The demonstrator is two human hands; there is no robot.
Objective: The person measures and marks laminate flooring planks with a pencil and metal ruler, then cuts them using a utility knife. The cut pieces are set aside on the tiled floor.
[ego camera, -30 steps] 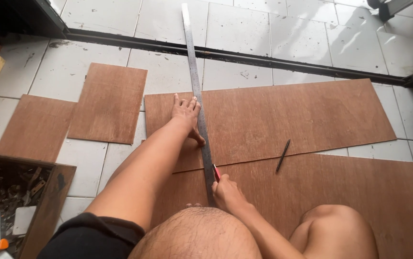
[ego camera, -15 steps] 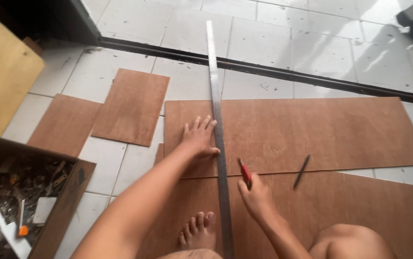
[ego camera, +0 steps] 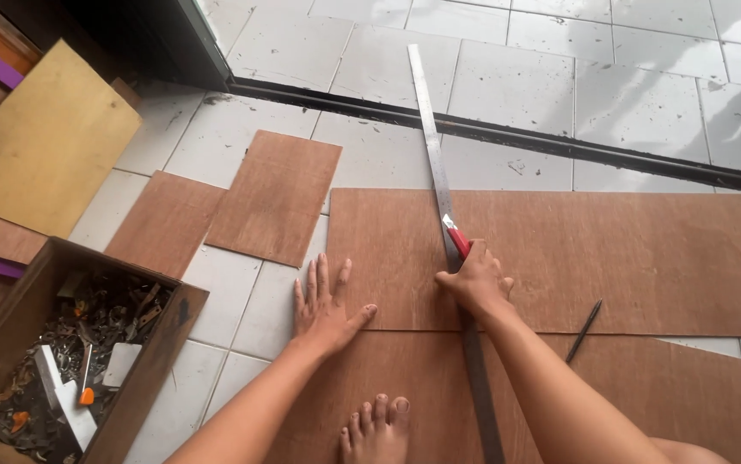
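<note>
My right hand [ego camera: 475, 283] grips a red-handled utility knife [ego camera: 456, 238], its blade against the long steel ruler [ego camera: 433, 146] that lies lengthwise over a wide brown plywood sheet [ego camera: 637, 258]. My left hand [ego camera: 325, 302] lies flat with fingers spread, half on the sheet's left edge and half on the white tile, away from the ruler. A second plywood sheet [ego camera: 663, 387] lies nearer to me under my forearms. My bare foot [ego camera: 376, 430] rests on it.
Two smaller plywood pieces [ego camera: 274, 196] lie on the tile floor at left. A dark pencil [ego camera: 584, 331] rests on the sheet right of my right arm. A wooden box of metal scraps and tools [ego camera: 70, 344] stands at lower left, a yellow board [ego camera: 44, 142] behind it.
My left hand has left the ruler and moved left to the sheet's edge. My right hand has carried the knife up along the ruler. The view has shifted right and down.
</note>
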